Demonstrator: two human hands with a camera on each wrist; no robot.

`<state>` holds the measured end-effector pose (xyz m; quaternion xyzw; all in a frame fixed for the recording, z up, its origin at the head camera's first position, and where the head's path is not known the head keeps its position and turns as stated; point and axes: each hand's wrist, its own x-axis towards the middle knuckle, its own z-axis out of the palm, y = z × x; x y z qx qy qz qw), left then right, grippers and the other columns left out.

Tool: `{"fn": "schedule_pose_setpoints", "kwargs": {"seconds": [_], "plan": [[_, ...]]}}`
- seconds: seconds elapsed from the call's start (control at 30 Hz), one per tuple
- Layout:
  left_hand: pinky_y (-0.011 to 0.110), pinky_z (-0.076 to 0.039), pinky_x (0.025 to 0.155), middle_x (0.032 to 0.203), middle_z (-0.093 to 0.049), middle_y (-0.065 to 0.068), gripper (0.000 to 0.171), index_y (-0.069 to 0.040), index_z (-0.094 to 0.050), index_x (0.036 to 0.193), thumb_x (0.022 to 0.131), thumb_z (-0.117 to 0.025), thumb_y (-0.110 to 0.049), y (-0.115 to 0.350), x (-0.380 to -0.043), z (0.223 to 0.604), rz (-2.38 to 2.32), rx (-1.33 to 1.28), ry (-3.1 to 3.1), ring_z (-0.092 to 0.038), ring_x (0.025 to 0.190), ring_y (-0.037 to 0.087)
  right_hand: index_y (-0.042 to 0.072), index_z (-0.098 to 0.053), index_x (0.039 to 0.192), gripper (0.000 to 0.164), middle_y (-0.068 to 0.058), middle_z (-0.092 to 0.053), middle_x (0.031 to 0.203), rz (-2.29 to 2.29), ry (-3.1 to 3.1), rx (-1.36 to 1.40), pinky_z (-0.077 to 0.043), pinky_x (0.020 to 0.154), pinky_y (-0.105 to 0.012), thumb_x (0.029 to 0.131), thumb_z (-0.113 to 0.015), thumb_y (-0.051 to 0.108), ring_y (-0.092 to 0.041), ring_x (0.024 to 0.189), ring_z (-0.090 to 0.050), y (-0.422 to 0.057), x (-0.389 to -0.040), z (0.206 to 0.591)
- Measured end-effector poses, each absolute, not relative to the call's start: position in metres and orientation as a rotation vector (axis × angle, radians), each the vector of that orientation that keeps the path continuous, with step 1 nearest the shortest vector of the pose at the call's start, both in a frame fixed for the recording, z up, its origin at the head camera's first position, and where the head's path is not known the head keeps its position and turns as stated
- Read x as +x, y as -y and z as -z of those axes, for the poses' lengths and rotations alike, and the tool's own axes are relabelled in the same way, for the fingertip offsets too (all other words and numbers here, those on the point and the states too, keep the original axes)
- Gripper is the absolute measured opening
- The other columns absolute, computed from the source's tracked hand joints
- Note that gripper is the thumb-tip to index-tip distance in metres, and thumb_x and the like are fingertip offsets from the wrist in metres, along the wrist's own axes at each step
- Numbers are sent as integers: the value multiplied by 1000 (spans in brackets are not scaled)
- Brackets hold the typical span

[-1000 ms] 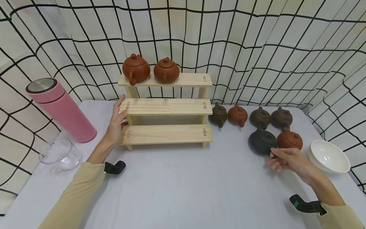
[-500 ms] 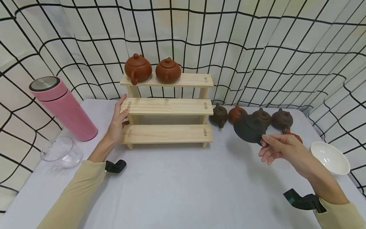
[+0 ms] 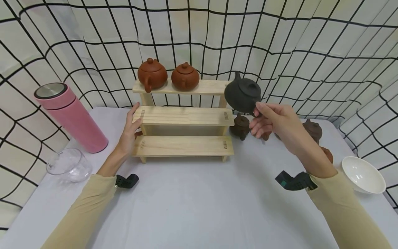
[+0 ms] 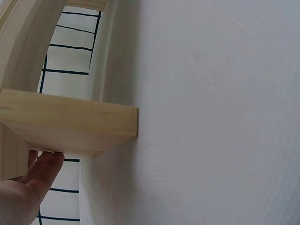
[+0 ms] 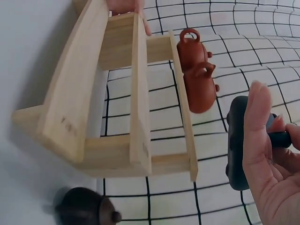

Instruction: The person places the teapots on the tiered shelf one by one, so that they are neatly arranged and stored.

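Observation:
My right hand (image 3: 281,126) pinches a black teapot (image 3: 242,92) by its handle and holds it in the air, its spout pointing up and away. In the head view the teapot overlaps the right end of the top tier of a three-tier wooden display stand (image 3: 186,116). The left hand (image 3: 125,136) grips the stand's left end, thumb on the middle tier; in the left wrist view its fingers (image 4: 49,171) reach behind the wood. Two reddish-brown teapots, one at the left (image 3: 152,74) and one beside it (image 3: 185,76), sit on the top tier.
A dark brown teapot (image 3: 240,127) stands right of the stand; other teapots are partly hidden behind my right hand and forearm. A white bowl (image 3: 363,174) is at the far right. On the left are a pink thermos (image 3: 74,119) and a clear glass cup (image 3: 69,166). Black grid netting (image 3: 205,44) surrounds the table.
My right hand has lifted the black teapot off the table and carried it left and up toward the top tier. The left hand keeps its grip on the stand.

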<state>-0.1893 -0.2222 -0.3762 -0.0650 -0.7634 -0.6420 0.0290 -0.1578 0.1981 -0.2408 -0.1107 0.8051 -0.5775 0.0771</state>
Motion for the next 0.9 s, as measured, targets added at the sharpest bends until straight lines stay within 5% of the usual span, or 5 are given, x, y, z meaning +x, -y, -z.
{"fn": "schedule_pose_setpoints", "kwargs": {"seconds": [0.4,0.9], "plan": [[64,-19,115,175,3,1,67,-28,1,169,107,-24,-33,221,-190,377,1987,-201,2359,-15,152,32,-5,-57,102,34,-5,-73,78,1798,-2347,-264,-59,66,-26,112,-52,27,-12,66,-71,-148,-214,236],[65,-18,116,175,3,3,68,-26,1,169,107,-25,-33,221,-190,376,1979,-217,2349,-13,153,32,-10,-60,104,38,-9,-72,77,1791,-2377,-227,-60,63,-28,112,-49,26,-14,63,-71,-126,-237,242]]}}
